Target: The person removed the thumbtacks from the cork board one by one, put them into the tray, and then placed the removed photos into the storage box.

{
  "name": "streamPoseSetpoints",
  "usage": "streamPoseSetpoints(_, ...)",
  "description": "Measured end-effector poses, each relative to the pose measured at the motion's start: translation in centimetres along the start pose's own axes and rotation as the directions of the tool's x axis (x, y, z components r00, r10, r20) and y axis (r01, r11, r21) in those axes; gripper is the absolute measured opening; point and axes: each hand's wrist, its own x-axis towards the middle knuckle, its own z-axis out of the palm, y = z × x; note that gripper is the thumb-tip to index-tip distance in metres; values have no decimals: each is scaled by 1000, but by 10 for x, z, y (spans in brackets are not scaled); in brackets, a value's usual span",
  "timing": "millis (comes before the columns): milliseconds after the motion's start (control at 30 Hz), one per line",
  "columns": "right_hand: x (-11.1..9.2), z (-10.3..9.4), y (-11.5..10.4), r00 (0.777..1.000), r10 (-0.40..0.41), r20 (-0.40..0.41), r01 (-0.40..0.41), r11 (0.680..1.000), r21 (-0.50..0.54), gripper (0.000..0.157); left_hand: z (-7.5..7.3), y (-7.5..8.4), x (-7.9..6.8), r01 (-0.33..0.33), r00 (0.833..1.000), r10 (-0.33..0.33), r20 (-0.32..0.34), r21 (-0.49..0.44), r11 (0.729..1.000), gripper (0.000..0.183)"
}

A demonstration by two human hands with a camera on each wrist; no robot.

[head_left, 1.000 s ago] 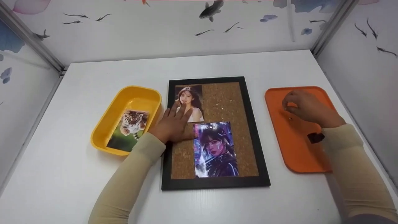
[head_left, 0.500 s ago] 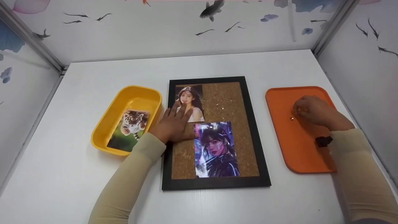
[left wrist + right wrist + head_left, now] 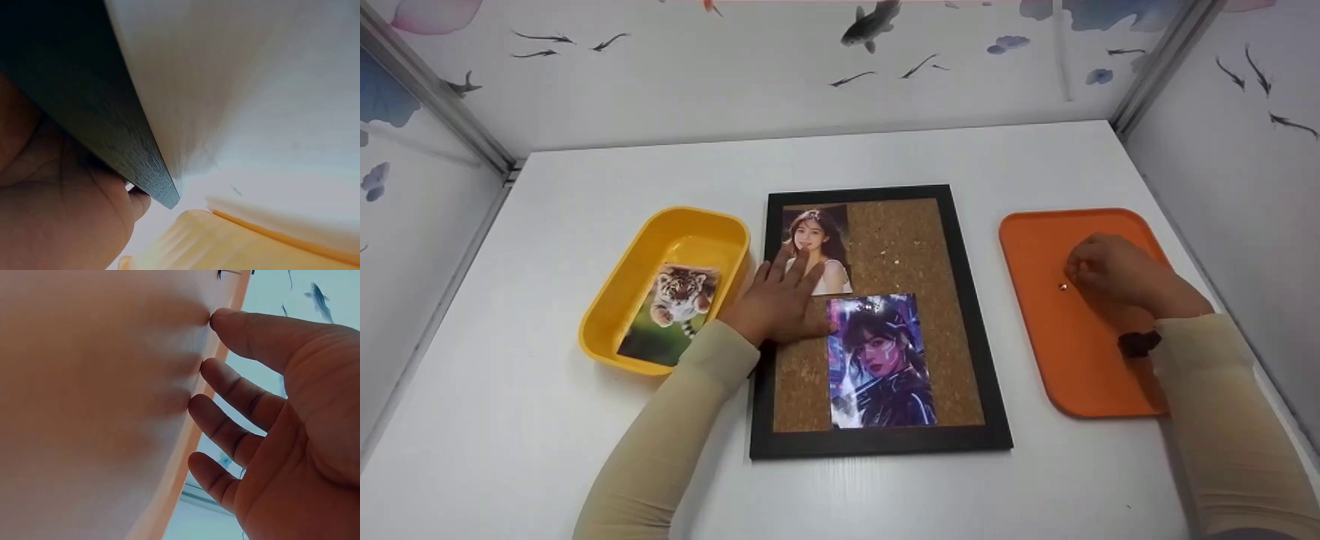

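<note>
My left hand (image 3: pixel 780 304) lies with spread fingers across the left side of a black-framed cork board (image 3: pixel 960 360). Its fingertips rest on a portrait photo (image 3: pixel 834 225) at the board's upper left, and its thumb reaches the edge of a purple illustrated portrait print (image 3: pixel 881 367). The frame's dark edge (image 3: pixel 129 140) passes beside that hand in the left wrist view. Over the orange tray (image 3: pixel 1035 330), my right hand (image 3: pixel 1121 274) has bent fingers, with several fingertips touching the tray surface. A small metallic thumbtack (image 3: pixel 1063 286) lies beside it. The right index finger is hidden behind the thumb, as is anything between them.
A yellow bin (image 3: pixel 607 330) with a tiger photo (image 3: pixel 679 307) inside stands left of the board. Small shiny tacks (image 3: pixel 896 262) dot the bare cork, and others sit at the purple print's top. Printed white walls enclose the white table (image 3: pixel 840 495).
My right hand has shifted right and slightly nearer over the tray, leaving the thumbtack more exposed, and has hardly moved in the last half second. The left hand has stayed in place.
</note>
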Motion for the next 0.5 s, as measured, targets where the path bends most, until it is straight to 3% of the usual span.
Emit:
streamPoseSetpoints(200,-2,-2,0,998,50,26,-50,999,16,2,0,0,0,1,1000,-1,0,-2,1000,105)
streamPoseSetpoints(500,-5,-9,-13,997,78,10,-78,996,39,4,0,1,1,10,1000,-10,4,9,1000,104)
